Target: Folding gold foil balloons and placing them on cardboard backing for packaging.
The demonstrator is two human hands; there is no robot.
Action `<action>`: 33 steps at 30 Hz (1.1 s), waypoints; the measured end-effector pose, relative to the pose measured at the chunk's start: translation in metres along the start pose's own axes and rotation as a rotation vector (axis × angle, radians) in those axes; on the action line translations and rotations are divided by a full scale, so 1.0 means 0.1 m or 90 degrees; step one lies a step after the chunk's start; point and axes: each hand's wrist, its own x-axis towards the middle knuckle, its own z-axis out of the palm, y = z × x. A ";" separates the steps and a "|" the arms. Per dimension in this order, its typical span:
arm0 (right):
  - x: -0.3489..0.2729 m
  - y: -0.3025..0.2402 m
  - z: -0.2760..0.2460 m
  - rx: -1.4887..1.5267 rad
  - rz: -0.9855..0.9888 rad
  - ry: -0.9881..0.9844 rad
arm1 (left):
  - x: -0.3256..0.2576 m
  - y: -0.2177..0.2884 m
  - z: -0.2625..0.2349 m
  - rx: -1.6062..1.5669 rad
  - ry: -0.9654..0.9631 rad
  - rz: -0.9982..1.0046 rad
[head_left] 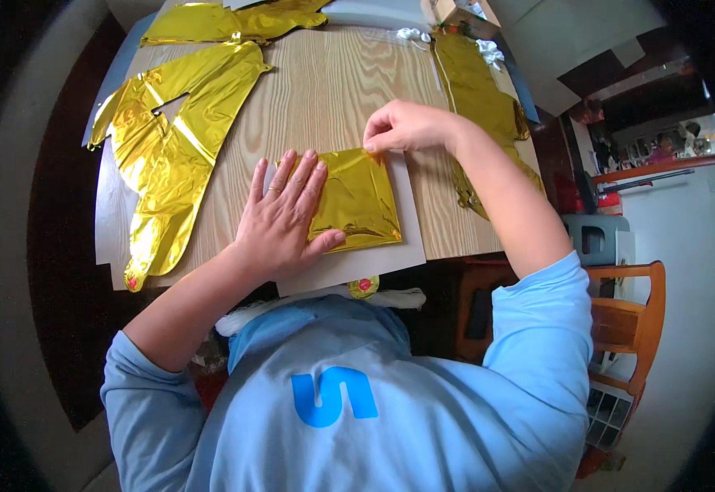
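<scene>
Head view | left hand [283,209] flat, fingers spread, pressing folded gold foil balloon [357,201] | right hand [402,127] pinching its 12 o'clock corner | balloon between hands, left nearer.

wooden table [324,90] | on it: gold foil balloons [169,148], grey card sheet [411,238], white ribbon [413,34]

Four gold foil balloons lay deflated on the wooden surface [333,90]: one folded foil balloon [357,197] on a grey card sheet [390,258], one large flat foil balloon [169,148] at the left, one far foil balloon [234,20] along the top edge, and one long foil balloon [480,98] at the right. There was one grey card sheet. Two hands were in view, the left hand [279,217] and the right hand [402,127]. One wooden chair [628,320] stood at the right.
</scene>
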 end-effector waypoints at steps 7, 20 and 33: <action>-0.12 0.03 -0.12 0.034 0.038 -0.056 | 0.01 0.00 -0.02 -0.013 -0.002 0.007; -0.07 -0.02 0.00 -0.067 -0.026 0.037 | 0.02 -0.01 0.01 -0.009 -0.001 0.014; -0.39 -0.34 1.53 -0.270 -0.110 0.369 | -0.01 -0.05 0.04 -0.026 0.039 0.032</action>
